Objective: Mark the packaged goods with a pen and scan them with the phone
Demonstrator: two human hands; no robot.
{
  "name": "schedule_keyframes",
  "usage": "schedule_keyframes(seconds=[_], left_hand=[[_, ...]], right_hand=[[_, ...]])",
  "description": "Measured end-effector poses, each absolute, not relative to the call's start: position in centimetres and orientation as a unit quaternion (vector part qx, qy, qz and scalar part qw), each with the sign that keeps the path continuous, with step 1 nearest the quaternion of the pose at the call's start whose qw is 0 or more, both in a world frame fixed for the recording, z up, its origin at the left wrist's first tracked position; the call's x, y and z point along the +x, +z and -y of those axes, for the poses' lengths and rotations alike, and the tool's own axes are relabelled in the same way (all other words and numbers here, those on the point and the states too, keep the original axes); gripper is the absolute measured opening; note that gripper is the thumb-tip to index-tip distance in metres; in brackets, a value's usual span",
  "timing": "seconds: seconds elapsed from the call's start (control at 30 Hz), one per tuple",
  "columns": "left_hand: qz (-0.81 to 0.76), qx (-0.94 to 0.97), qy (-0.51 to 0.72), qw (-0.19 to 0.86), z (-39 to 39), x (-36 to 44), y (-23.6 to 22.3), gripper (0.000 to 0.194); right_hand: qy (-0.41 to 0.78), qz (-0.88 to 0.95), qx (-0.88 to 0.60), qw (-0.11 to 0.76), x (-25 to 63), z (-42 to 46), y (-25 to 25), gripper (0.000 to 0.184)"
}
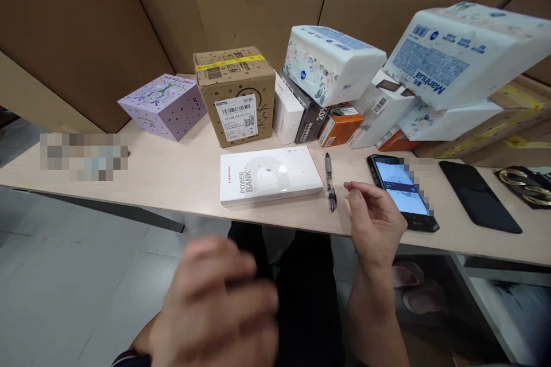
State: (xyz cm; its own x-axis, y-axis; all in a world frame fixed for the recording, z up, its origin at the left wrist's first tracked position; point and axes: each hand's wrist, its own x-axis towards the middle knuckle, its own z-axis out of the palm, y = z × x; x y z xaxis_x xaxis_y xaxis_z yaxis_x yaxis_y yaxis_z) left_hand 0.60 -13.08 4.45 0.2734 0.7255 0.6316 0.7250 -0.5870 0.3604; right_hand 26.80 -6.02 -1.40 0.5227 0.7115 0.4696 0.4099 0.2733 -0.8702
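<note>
My left hand (219, 304) is raised in front of the table's near edge, close to the camera. Motion smears its fingers, so whether it grips anything is unclear. At the table edge rests my right hand (375, 221), fingers loosely curled with the thumb close to the index finger, and nothing shows in them. A black-and-clear pen (329, 180) lies just left of it. To its right is a rugged phone (402, 189) with a lit screen. A white power bank box (271, 175) lies flat on the table, left of the pen.
Behind stand a purple box (166, 106), a taped cardboard box (236, 97), several small boxes including an orange one (340, 126), and tissue packs (333, 63). A black phone (480, 195) lies right. Cardboard (258, 11) walls the back. Slippers (419, 287) sit below the table.
</note>
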Motion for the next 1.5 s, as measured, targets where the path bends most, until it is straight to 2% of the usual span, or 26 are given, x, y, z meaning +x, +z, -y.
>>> schedule_keyframes(seconds=[0.07, 0.17, 0.3, 0.47, 0.63, 0.73, 0.87, 1.0, 1.1, 1.2, 1.4, 1.5], left_hand=[[-0.42, 0.808, 0.412, -0.038, 9.4, 0.0, 4.3, 0.066], [-0.428, 0.856, 0.264, -0.119, 5.1, -1.2, 3.4, 0.071], [-0.42, 0.883, 0.176, -0.11, 4.2, -2.7, 1.8, 0.074], [-0.365, 0.891, 0.217, -0.158, 5.7, -4.5, 1.5, 0.06], [-0.349, 0.878, 0.276, -0.174, 6.4, -7.5, 3.6, 0.07], [-0.435, 0.806, 0.336, -0.22, 7.5, -9.9, 5.0, 0.072], [-0.575, 0.668, 0.393, -0.262, 8.4, -12.0, 6.0, 0.056], [-0.607, 0.631, 0.396, -0.274, 5.3, -12.7, 5.9, 0.041], [-0.628, 0.632, 0.366, -0.267, 0.6, -13.1, 5.2, 0.033], [-0.657, 0.631, 0.359, -0.202, -3.6, -13.3, 4.7, 0.036], [-0.6, 0.634, 0.455, -0.178, -5.9, -9.6, 6.2, 0.04], [-0.553, 0.675, 0.479, -0.092, -6.8, -6.4, 7.5, 0.05]], right_hand=[[0.12, 0.477, -0.591, 0.639, 26.9, 6.0, -1.5, 0.017], [0.121, 0.477, -0.595, 0.636, 27.0, 6.1, -1.6, 0.017], [0.122, 0.474, -0.603, 0.63, 27.0, 6.1, -1.6, 0.02], [0.131, 0.473, -0.597, 0.635, 26.9, 5.9, -1.6, 0.021], [0.155, 0.481, -0.592, 0.628, 27.1, 5.8, -1.8, 0.022], [0.168, 0.483, -0.589, 0.625, 27.2, 5.9, -1.8, 0.022], [0.189, 0.482, -0.597, 0.612, 27.2, 5.9, -1.8, 0.023], [0.202, 0.493, -0.608, 0.589, 27.4, 5.9, -1.8, 0.023], [0.206, 0.503, -0.614, 0.572, 27.5, 5.8, -1.9, 0.023], [0.205, 0.511, -0.617, 0.562, 27.5, 5.8, -1.9, 0.023], [0.201, 0.517, -0.628, 0.545, 27.4, 5.7, -1.6, 0.023], [0.197, 0.532, -0.633, 0.527, 27.1, 5.4, -0.9, 0.021]])
